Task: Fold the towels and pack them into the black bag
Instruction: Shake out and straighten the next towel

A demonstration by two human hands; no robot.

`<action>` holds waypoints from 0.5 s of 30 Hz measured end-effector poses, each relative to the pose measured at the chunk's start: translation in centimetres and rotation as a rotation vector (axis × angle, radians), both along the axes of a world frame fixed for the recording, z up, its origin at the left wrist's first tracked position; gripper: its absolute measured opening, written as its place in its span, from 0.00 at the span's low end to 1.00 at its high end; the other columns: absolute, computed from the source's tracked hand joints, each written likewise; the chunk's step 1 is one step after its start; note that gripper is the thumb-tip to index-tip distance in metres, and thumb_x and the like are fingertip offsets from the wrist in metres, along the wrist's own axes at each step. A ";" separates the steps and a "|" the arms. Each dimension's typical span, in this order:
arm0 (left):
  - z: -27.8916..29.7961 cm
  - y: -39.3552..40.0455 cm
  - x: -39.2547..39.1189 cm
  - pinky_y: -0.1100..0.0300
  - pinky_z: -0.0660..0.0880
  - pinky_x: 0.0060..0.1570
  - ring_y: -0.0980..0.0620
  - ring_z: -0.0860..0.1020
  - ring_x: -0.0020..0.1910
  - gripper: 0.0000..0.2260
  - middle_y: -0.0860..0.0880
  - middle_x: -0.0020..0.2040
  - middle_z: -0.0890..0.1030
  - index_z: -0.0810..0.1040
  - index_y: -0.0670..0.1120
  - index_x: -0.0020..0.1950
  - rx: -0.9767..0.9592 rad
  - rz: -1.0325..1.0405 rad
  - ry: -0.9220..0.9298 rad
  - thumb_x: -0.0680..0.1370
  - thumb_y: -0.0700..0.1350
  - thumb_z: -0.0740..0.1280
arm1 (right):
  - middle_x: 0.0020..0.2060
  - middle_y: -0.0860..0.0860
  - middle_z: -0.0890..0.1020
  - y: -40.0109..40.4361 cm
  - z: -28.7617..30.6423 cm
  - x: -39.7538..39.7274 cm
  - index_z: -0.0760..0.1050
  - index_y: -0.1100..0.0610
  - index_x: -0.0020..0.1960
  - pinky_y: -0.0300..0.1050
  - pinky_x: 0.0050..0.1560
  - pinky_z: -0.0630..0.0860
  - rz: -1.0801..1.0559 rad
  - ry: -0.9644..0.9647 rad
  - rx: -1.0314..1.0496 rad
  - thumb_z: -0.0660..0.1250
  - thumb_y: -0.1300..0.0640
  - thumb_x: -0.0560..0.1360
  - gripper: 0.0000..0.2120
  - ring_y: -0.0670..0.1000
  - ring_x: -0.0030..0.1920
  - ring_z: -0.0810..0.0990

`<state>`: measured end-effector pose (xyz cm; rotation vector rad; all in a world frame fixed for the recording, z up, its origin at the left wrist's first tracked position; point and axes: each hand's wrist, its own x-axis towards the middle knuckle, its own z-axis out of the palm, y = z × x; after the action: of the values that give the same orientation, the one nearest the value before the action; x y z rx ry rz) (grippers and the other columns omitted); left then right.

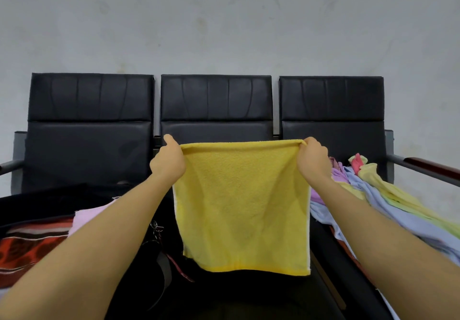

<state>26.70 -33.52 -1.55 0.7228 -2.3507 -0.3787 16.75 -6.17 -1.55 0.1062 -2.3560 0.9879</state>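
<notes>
A yellow towel (245,207) hangs in the air in front of the middle seat, spread flat. My left hand (169,160) pinches its top left corner and my right hand (313,157) pinches its top right corner. The black bag (49,202) lies open at the lower left, under my left forearm, with a pink folded towel (86,217) and a red striped cloth (32,247) inside it. A heap of loose towels (368,190) in lilac, light blue, pale green and pink lies on the right seat.
A row of three black padded seats (215,105) stands against a grey wall. A metal armrest with a dark wooden top (428,167) sticks out at the right. A black strap with a metal clip (156,230) hangs beside the bag.
</notes>
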 end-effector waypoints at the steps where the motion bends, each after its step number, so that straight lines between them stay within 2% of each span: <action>1: -0.5 0.1 -0.2 0.52 0.67 0.35 0.45 0.72 0.38 0.15 0.43 0.44 0.74 0.61 0.40 0.66 0.034 -0.018 0.013 0.79 0.35 0.54 | 0.50 0.59 0.76 0.1 -0.5 -0.5 0.72 0.59 0.55 0.49 0.43 0.67 0.019 0.010 -0.023 0.50 0.57 0.82 0.13 0.57 0.45 0.73; 3: -1.4 -0.2 -0.9 0.52 0.69 0.37 0.44 0.73 0.40 0.14 0.44 0.45 0.75 0.66 0.44 0.63 0.091 -0.051 0.052 0.79 0.36 0.51 | 0.45 0.55 0.77 0.5 -1.7 -1.3 0.75 0.55 0.50 0.48 0.42 0.68 0.029 0.038 -0.069 0.52 0.54 0.82 0.13 0.56 0.46 0.74; 4: -1.8 -0.3 -1.5 0.52 0.71 0.38 0.44 0.74 0.40 0.15 0.44 0.45 0.76 0.69 0.46 0.63 0.138 -0.068 0.074 0.79 0.37 0.51 | 0.41 0.54 0.77 0.6 -2.2 -1.8 0.75 0.54 0.47 0.48 0.41 0.69 0.039 0.043 -0.103 0.53 0.52 0.82 0.13 0.54 0.43 0.75; 6: -2.5 -0.5 -2.8 0.52 0.77 0.41 0.44 0.78 0.37 0.20 0.45 0.41 0.79 0.70 0.50 0.67 0.320 -0.135 0.135 0.78 0.38 0.50 | 0.33 0.52 0.77 0.5 -3.3 -2.9 0.73 0.54 0.40 0.45 0.37 0.71 0.110 0.026 -0.253 0.55 0.53 0.82 0.14 0.50 0.31 0.76; 8: -3.1 -0.3 -4.4 0.56 0.76 0.34 0.47 0.79 0.30 0.22 0.43 0.38 0.81 0.68 0.51 0.70 0.548 -0.209 0.207 0.78 0.38 0.50 | 0.28 0.53 0.78 0.0 -4.1 -4.0 0.73 0.53 0.42 0.42 0.29 0.72 0.172 -0.062 -0.445 0.56 0.55 0.82 0.12 0.48 0.24 0.77; 9: -3.4 -0.2 -5.1 0.59 0.73 0.30 0.48 0.79 0.29 0.22 0.43 0.37 0.82 0.67 0.52 0.70 0.647 -0.223 0.232 0.78 0.38 0.49 | 0.30 0.55 0.80 -0.4 -4.5 -4.7 0.73 0.53 0.47 0.42 0.28 0.74 0.194 -0.129 -0.543 0.55 0.54 0.82 0.09 0.49 0.25 0.78; 11: -4.1 -0.1 -6.5 0.60 0.71 0.29 0.47 0.80 0.32 0.21 0.42 0.41 0.83 0.67 0.54 0.69 0.799 -0.231 0.264 0.79 0.40 0.48 | 0.38 0.57 0.82 -1.4 -5.0 -6.0 0.72 0.52 0.52 0.45 0.33 0.79 0.236 -0.250 -0.695 0.55 0.53 0.82 0.08 0.51 0.32 0.81; 13: -4.5 -0.4 -8.1 0.56 0.74 0.35 0.46 0.80 0.42 0.19 0.43 0.51 0.81 0.68 0.55 0.69 0.880 -0.244 0.286 0.81 0.42 0.49 | 0.46 0.58 0.82 -2.1 -5.0 -7.2 0.72 0.52 0.48 0.52 0.41 0.81 0.247 -0.270 -0.731 0.54 0.54 0.82 0.09 0.53 0.40 0.82; 15: -4.3 -0.8 -9.4 0.53 0.74 0.42 0.45 0.77 0.52 0.18 0.46 0.59 0.76 0.68 0.55 0.68 0.887 -0.279 0.327 0.82 0.42 0.50 | 0.47 0.57 0.80 -2.7 -4.4 -8.3 0.72 0.50 0.44 0.57 0.50 0.79 0.240 -0.219 -0.736 0.53 0.56 0.82 0.12 0.56 0.46 0.81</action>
<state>17.32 -34.37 -5.80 0.6328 -1.9065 -1.5876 8.49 -8.85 -5.95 -0.0087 -2.0361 2.0037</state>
